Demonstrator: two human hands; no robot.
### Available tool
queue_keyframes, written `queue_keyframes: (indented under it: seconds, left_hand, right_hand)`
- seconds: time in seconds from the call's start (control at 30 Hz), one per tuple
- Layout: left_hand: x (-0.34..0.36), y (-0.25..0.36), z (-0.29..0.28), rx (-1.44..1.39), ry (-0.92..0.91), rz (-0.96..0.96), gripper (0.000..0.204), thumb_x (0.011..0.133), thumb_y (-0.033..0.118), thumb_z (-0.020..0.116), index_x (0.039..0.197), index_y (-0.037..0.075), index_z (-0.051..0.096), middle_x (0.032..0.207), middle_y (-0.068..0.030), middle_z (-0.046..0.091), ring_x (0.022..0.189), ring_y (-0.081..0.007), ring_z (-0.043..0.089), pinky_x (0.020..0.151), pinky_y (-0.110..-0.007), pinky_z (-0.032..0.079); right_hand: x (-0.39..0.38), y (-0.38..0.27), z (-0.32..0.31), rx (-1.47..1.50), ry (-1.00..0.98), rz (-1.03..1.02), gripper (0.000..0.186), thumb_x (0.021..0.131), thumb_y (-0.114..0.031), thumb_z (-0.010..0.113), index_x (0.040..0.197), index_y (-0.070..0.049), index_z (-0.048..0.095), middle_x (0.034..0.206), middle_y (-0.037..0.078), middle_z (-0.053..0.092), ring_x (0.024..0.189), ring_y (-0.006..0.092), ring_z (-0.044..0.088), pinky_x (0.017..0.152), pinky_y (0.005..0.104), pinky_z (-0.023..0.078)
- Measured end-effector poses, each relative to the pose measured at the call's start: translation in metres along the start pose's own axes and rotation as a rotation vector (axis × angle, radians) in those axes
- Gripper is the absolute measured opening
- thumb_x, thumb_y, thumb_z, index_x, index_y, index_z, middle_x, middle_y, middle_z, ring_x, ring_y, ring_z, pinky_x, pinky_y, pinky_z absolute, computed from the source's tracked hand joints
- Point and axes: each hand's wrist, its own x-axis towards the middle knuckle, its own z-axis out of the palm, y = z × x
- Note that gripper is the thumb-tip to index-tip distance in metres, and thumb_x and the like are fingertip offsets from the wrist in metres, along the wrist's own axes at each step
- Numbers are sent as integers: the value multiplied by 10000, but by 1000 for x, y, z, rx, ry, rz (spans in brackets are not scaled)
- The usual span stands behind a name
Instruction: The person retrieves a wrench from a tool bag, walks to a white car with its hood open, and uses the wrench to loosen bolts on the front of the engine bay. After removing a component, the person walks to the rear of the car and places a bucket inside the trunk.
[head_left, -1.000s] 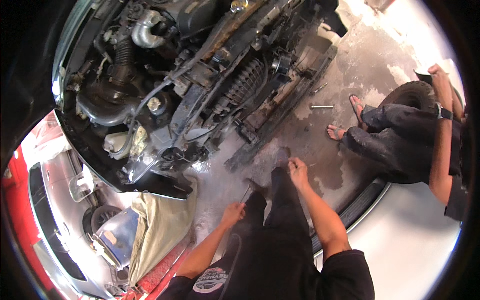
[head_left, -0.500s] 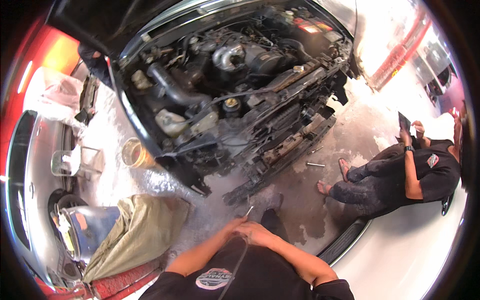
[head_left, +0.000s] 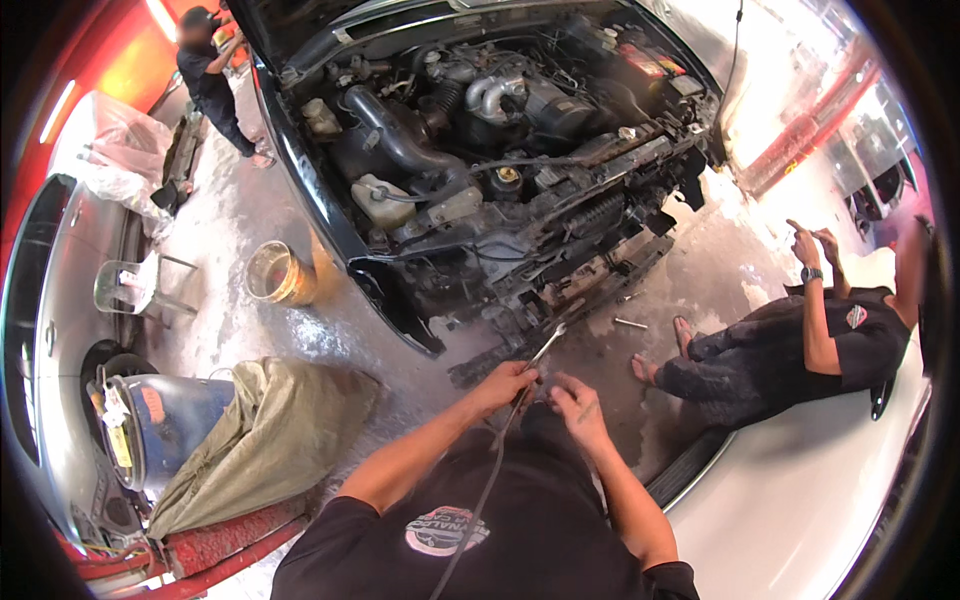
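Note:
My left hand (head_left: 506, 390) is closed round a long silver wrench (head_left: 546, 346), whose shiny head points up and away toward the car's front. Just to its right, my right hand (head_left: 578, 408) is held with curled fingers, apart from the wrench; whatever may be in it is hidden. Both hands are in front of my body, short of the dark car's stripped front end (head_left: 590, 275). Beyond that lies the open engine bay, with a silver intake pipe (head_left: 492, 97), a thick black hose (head_left: 400, 140) and a whitish fluid tank (head_left: 380, 203).
A co-worker (head_left: 810, 330) leans by a white car (head_left: 800, 510) at right; another person (head_left: 210, 85) stands far left. Metal tools (head_left: 630, 323) lie on the floor. At left are a yellowish bucket (head_left: 278, 274), a stool (head_left: 140, 287), a blue drum (head_left: 180, 425) and a draped cloth (head_left: 265, 430).
My hands have come apart and moved forward, the left one raising the wrench. My view has shifted, bringing the far-left person into sight. The co-worker's hands no longer show the dark flat object.

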Motion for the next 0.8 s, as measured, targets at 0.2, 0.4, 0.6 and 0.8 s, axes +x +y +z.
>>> queue_keyframes:
  seconds: [0.2,0.4,0.6,0.8]
  left_hand:
    - [1,17,21,159,-76,177,315,1000,295,479,1035,8,605,697,-28,596,607,-112,572,544,-281,482]
    - [2,36,24,234,86,118,341,1000,292,474,1108,-3,605,839,-55,638,722,-132,615,617,-281,518]
    - [24,53,36,157,302,226,369,1004,309,475,1116,-24,589,821,-37,625,691,-107,578,625,-271,498]
    - [67,57,48,247,276,-17,368,1010,334,447,1020,-4,593,753,-43,606,600,-112,565,563,-271,476]
  right_hand:
    - [30,-7,4,518,10,-40,376,942,-242,567,1186,39,510,981,111,624,881,203,628,766,329,526]
    - [66,14,-16,336,144,-140,161,893,-114,602,969,27,605,871,76,648,766,141,619,675,287,509]
    - [106,-21,-51,452,123,-83,150,879,-144,628,943,-9,635,819,51,658,722,109,582,623,281,462]
    - [143,0,-89,669,41,9,286,902,-109,584,1147,-26,463,968,106,653,849,182,630,695,315,509]
